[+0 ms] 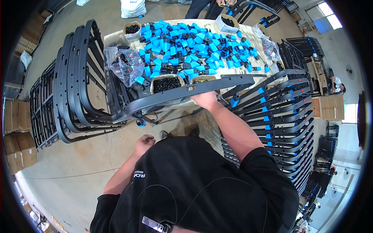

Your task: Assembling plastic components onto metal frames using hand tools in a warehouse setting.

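A black metal frame (171, 95) with a long curved rail lies across the near edge of the table. My right hand (204, 99) reaches against its near side, and the rail hides the fingers. Just behind it stands a small box (203, 79), its contents partly covered by the rail. My left hand (145, 143) hangs low beside my body, away from the table, its fingers curled; whatever they may hold is hidden. Blue-and-black plastic pieces (186, 46) are heaped over the tabletop, and a box of small black parts (166, 84) sits behind the rail.
Black frames stand stacked at the left (74, 77) and in a long row at the right (279, 124). Clear plastic bags (125, 68) and more boxes of black parts (133, 30) rest on the table (112, 39). Across it stands another person (204, 7). Cartons (19, 151) line the left.
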The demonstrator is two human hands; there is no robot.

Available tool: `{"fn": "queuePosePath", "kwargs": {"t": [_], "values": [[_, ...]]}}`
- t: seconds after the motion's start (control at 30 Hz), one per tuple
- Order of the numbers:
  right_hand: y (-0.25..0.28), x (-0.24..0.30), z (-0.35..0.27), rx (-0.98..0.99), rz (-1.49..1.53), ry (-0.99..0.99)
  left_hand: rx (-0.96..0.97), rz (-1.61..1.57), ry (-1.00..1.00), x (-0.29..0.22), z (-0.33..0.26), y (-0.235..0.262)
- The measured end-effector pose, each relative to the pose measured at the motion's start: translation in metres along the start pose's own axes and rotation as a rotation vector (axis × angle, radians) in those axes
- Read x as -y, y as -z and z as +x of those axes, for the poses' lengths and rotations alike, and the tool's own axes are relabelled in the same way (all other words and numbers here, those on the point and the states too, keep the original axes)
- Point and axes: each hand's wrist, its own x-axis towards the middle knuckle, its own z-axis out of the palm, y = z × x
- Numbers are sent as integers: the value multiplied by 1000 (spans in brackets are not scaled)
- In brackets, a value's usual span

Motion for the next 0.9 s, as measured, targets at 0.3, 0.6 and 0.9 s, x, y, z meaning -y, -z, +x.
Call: {"fn": "queuePosePath", "kwargs": {"t": [0.3, 0.6, 0.9], "values": [[0, 26, 8, -42, 40, 106, -14, 149, -65, -27, -1, -1], [-15, -100, -150, -692, 362, -338, -428, 248, -353, -74, -10, 18], [7, -187, -113, -484, 186, -567, -567, 326, -359, -84, 18, -10]]}}
